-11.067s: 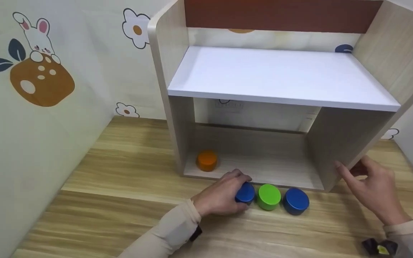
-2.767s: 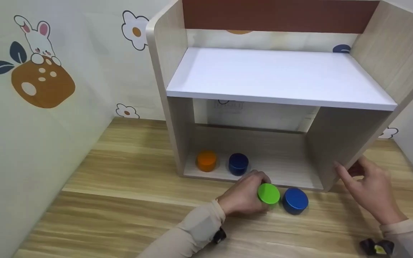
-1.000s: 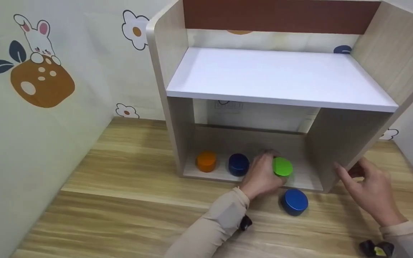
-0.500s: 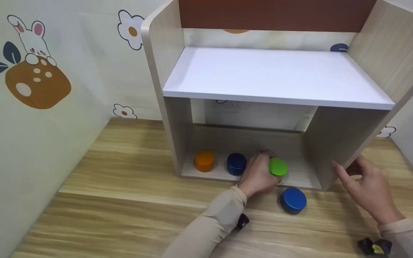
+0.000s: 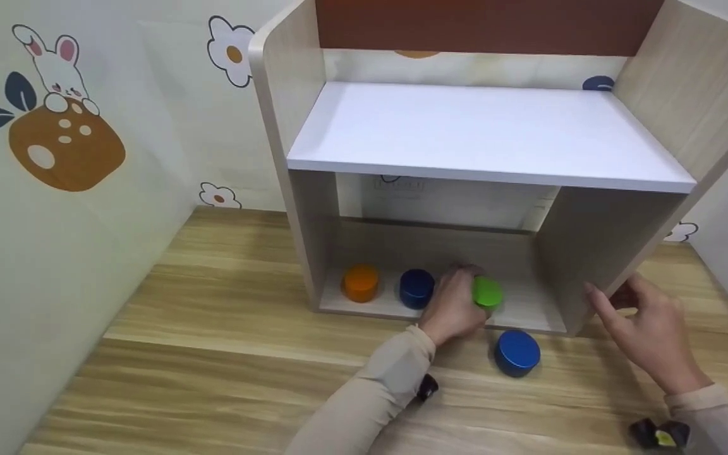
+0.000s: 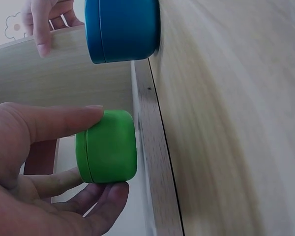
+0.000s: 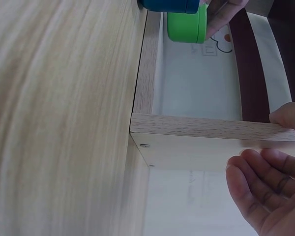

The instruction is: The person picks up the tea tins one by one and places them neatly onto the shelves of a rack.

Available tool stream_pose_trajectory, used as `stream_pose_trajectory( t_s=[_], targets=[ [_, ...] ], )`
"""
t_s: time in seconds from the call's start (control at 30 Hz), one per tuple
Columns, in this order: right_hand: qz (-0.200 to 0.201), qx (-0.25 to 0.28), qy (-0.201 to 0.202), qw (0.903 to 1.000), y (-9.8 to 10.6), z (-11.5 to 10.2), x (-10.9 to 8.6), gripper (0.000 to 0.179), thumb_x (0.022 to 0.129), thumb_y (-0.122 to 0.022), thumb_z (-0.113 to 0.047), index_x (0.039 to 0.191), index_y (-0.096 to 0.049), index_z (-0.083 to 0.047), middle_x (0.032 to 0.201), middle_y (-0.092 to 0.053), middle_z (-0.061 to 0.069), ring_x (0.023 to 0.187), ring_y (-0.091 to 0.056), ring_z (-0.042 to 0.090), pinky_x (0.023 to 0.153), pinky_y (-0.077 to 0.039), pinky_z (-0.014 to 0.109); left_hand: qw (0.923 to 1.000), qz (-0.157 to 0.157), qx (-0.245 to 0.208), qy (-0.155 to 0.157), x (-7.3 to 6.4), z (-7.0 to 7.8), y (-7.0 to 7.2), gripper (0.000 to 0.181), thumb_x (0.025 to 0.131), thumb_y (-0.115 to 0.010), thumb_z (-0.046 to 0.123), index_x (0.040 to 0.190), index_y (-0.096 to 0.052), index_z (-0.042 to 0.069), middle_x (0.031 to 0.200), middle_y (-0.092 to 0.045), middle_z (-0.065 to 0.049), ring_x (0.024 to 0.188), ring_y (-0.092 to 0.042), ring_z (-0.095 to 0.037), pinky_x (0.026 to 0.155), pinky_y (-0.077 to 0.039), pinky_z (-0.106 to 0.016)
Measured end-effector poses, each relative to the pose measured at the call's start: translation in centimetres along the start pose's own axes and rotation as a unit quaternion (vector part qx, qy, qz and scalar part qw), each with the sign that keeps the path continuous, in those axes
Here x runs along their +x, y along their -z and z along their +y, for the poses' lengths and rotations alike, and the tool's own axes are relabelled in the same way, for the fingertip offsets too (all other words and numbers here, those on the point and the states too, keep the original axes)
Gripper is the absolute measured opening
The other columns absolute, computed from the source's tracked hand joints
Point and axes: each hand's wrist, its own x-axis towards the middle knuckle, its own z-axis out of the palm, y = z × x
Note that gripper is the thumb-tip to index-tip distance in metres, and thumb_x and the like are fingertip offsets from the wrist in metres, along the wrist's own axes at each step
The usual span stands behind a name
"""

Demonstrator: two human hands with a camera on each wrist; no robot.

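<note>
Flanking the green tin [image 5: 487, 292]: dark blue tin [image 5: 416, 288], shelf wall [image 5: 585, 253], blue tin [image 5: 517, 352] outside.

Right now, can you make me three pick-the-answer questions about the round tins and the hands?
1. Where is the light blue round tin?
A. on the wooden table in front of the shelf unit
B. on the white shelf
C. in a hand

2. How many round tins show in the head view?
A. two
B. four
C. six

3. What does the left hand do?
A. lies flat
B. grips the green round tin
C. points at the wall

Answers: 1 A, it sits on the table. 2 B, orange round tin, dark blue round tin, green, light blue. 3 B, fingers curl round it.
</note>
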Motion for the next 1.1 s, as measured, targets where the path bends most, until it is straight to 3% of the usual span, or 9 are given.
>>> stream_pose_trajectory(
  t_s=[0.2,0.63,0.93,1.1],
  targets=[
    [0.016,0.009,0.013,0.9997,-0.13,0.1,0.02,0.028,0.085,-0.08,-0.01,0.107,-0.068,0.004,0.087,-0.073,0.017,0.07,-0.054,-0.015,0.062,-0.044,0.003,1.0,-0.002,0.008,-0.004,0.08,-0.03,0.11,0.031,0.07,-0.082,0.0,0.098,-0.069,0.007,0.083,-0.056,0.003,0.077,-0.048,-0.009,0.069,-0.043,-0.021],
    [0.013,0.006,0.01,0.9998,-0.1,0.1,0.0,0.029,0.086,-0.079,-0.011,0.108,-0.067,0.003,0.089,-0.073,0.018,0.071,-0.054,-0.015,0.06,-0.044,0.004,0.9995,-0.018,0.015,0.022,0.07,0.15,0.18,0.036,0.072,-0.082,0.002,0.104,-0.068,0.01,0.084,-0.051,0.005,0.079,-0.048,-0.01,0.072,-0.043,-0.023],
    [0.01,0.007,0.006,0.9999,-0.17,0.06,-0.1,0.03,0.086,-0.079,-0.012,0.109,-0.067,0.004,0.09,-0.073,0.019,0.071,-0.054,-0.013,0.062,-0.043,0.003,0.9994,-0.016,0.017,0.027,0.05,0.11,0.02,0.046,0.072,-0.083,0.005,0.115,-0.066,0.009,0.091,-0.054,0.004,0.086,-0.05,-0.011,0.077,-0.044,-0.024],
    [0.026,0.013,0.017,0.9994,-0.27,0.14,-0.05,0.026,0.083,-0.081,-0.008,0.104,-0.068,0.003,0.085,-0.073,0.016,0.069,-0.054,-0.016,0.058,-0.044,0.005,0.9993,0.002,0.023,0.029,-0.14,0.41,0.03,0.054,0.074,-0.085,0.01,0.124,-0.065,0.008,0.109,-0.058,-0.001,0.096,-0.053,-0.016,0.086,-0.045,-0.026]
  ],
)
